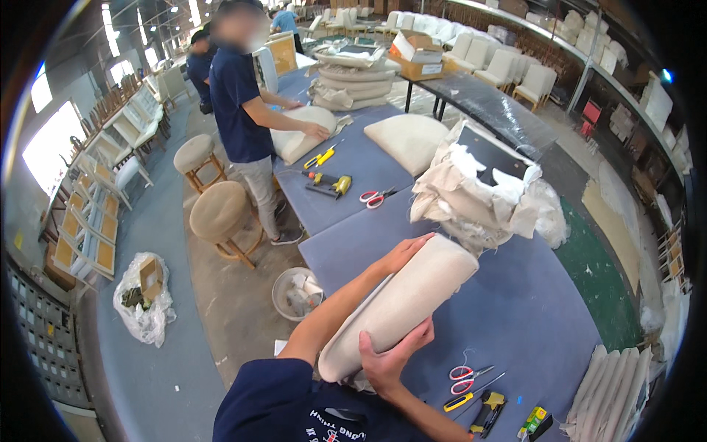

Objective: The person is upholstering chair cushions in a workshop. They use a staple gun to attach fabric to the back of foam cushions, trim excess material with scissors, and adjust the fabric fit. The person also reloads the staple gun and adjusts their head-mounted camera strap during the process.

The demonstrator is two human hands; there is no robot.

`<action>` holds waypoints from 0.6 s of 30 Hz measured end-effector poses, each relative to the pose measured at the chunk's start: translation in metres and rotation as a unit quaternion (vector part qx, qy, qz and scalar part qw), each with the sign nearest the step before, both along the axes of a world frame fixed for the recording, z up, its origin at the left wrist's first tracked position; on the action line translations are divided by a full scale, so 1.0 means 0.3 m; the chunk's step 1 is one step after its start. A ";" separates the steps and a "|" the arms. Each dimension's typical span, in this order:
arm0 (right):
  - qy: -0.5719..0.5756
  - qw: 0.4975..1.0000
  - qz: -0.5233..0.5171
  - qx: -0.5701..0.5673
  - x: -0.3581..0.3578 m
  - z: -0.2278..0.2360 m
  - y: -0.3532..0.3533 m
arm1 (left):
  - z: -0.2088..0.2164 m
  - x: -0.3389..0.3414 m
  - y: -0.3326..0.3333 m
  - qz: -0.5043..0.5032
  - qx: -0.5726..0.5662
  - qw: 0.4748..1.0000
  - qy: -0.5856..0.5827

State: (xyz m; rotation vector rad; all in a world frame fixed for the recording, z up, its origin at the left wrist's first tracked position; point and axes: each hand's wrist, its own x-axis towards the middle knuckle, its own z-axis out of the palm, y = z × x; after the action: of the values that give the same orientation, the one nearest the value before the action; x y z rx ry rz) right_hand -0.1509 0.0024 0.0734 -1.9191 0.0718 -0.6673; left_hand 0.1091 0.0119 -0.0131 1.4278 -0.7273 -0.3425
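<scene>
A cream upholstered chair cushion [412, 298] is held tilted above the near blue-grey table, close to my body. My left hand [406, 253] grips its far left edge, with the fingers partly hidden behind it. Lower down, my right hand [398, 355] clasps the near side, its thumb up against the fabric. Right of the cushion on the tabletop lie red-handled scissors [462, 379], a yellow-handled screwdriver [458, 401] and a yellow-and-black staple gun [487, 412]. Beside them is a small green-and-yellow box [533, 421].
Beyond my hands stands a pile of loosely covered cushions [471, 195]. Another staple gun [329, 184] and scissors [373, 197] lie on the far table, where a co-worker [243, 96] handles a cushion. Stacked cream pieces [611, 394] stand at right; a waste bin [297, 293] is left.
</scene>
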 end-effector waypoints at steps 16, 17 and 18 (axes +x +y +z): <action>0.004 0.999 -0.026 -0.019 -0.033 -0.026 -0.036 | 0.217 -0.070 -0.034 -0.065 -0.041 0.997 0.007; -0.002 0.999 -0.022 -0.026 -0.034 -0.029 -0.025 | 0.132 -0.001 -0.039 -0.056 -0.020 0.998 0.015; -0.005 0.999 -0.017 -0.032 -0.039 -0.037 -0.014 | 0.059 0.038 -0.035 -0.046 0.001 0.999 0.025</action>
State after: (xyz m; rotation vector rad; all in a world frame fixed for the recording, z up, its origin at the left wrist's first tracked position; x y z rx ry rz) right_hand -0.1625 -0.0020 0.0624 -1.9788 0.0780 -0.7102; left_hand 0.1206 0.0012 0.0047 1.3854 -0.7538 -0.4497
